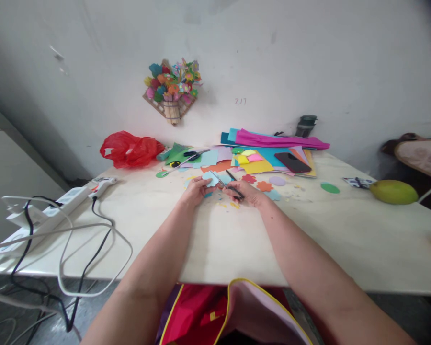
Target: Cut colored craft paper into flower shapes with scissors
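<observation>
Between its fingers and thumb, my left hand (197,190) pinches a light blue flower-shaped paper (209,178) above the middle of the table. My right hand (244,191) is closed round the handles of a pair of scissors (233,190). The scissor blades point up and left and meet the edge of the blue paper. Small yellow and pale paper scraps lie beneath and beside both hands. Just right of my right hand are a red paper flower (249,178), an orange one (264,186) and a lilac oval (277,181).
Coloured sheets (273,155) and a dark phone (293,162) lie at the back right, a red plastic bag (131,149) at the back left. A power strip (62,206) with looping cables lines the left side. A green-yellow fruit (394,191) sits far right.
</observation>
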The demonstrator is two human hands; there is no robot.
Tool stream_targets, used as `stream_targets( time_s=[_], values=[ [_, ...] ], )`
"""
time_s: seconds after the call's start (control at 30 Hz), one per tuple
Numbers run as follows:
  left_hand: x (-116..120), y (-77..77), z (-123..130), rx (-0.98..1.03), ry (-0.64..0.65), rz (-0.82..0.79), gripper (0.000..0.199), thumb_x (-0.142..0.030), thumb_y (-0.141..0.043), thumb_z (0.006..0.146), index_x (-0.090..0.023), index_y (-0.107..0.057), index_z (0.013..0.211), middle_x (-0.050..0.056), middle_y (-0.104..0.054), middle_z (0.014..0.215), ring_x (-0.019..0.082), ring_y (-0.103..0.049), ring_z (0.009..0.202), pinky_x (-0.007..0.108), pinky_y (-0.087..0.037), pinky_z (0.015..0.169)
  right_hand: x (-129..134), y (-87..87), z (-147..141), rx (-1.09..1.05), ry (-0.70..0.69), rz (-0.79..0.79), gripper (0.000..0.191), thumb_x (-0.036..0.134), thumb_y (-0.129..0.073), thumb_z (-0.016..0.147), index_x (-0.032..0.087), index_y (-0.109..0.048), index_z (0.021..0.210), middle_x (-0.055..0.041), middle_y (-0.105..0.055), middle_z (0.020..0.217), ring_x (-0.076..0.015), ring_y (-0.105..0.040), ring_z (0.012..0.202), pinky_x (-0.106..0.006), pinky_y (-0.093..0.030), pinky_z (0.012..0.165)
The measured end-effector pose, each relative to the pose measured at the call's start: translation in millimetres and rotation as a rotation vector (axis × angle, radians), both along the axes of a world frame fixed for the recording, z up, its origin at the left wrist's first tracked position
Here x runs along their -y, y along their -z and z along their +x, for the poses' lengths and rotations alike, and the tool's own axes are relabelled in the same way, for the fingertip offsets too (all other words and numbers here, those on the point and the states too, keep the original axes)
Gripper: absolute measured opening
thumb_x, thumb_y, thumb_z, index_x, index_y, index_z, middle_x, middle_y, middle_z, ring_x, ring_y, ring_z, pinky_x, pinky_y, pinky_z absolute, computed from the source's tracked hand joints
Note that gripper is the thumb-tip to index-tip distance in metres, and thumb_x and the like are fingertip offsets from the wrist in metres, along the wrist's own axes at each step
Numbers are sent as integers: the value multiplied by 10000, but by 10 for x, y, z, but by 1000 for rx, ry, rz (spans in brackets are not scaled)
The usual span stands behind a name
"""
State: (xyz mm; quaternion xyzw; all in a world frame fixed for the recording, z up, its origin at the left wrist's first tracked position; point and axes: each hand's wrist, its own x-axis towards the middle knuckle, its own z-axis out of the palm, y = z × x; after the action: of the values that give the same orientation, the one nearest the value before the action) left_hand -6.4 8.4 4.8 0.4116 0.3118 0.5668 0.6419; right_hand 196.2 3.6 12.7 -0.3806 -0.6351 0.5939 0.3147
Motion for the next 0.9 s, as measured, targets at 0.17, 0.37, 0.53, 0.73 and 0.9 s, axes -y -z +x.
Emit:
stream_targets(
  time_s=[0.17, 0.37, 0.53, 0.73, 0.9],
  values=[
    [26, -31, 16, -6, -9, -14, 205, -102, -727, 617, -85, -668, 813, 86, -720, 733, 179, -696, 633, 245, -577, 586, 8, -15, -13, -28, 31, -16, 166, 289, -702, 712, 139, -632, 722, 40, -508, 442, -68, -428, 370, -173, -299, 336],
    [51, -47, 22, -68, 2, -7, 210, -115, -769, 599, -101, -639, 763, 30, -668, 654, 120, -615, 497, 244, -549, 532, 41, -78, -22, -68, 58, -9, 125, 241, -704, 684, 133, -649, 715, 28, -551, 496, -68, -449, 396, -183, -344, 361],
    [69, -46, 18, -131, 31, 33, 311, -159, -812, 597, -121, -603, 824, 35, -683, 666, 118, -618, 480, 230, -539, 522, 37, -72, -25, -57, 74, 2, 117, 212, -717, 664, 132, -649, 717, 43, -540, 499, -55, -440, 396, -171, -354, 367],
    [48, -25, 10, -117, -2, 33, 288, -252, -809, 653, -127, -620, 830, 58, -704, 709, 160, -663, 559, 272, -567, 562, 4, -13, -11, -45, 37, 10, 160, 260, -724, 678, 131, -655, 744, 37, -560, 501, -62, -465, 391, -165, -348, 347],
    [46, -29, 16, -141, -49, 34, 272, -208, -846, 582, -103, -657, 747, 44, -688, 674, 128, -633, 550, 247, -555, 572, 3, -19, -12, -47, 54, 32, 147, 234, -743, 672, 133, -650, 727, 40, -546, 494, -55, -452, 388, -166, -349, 355]
  ],
)
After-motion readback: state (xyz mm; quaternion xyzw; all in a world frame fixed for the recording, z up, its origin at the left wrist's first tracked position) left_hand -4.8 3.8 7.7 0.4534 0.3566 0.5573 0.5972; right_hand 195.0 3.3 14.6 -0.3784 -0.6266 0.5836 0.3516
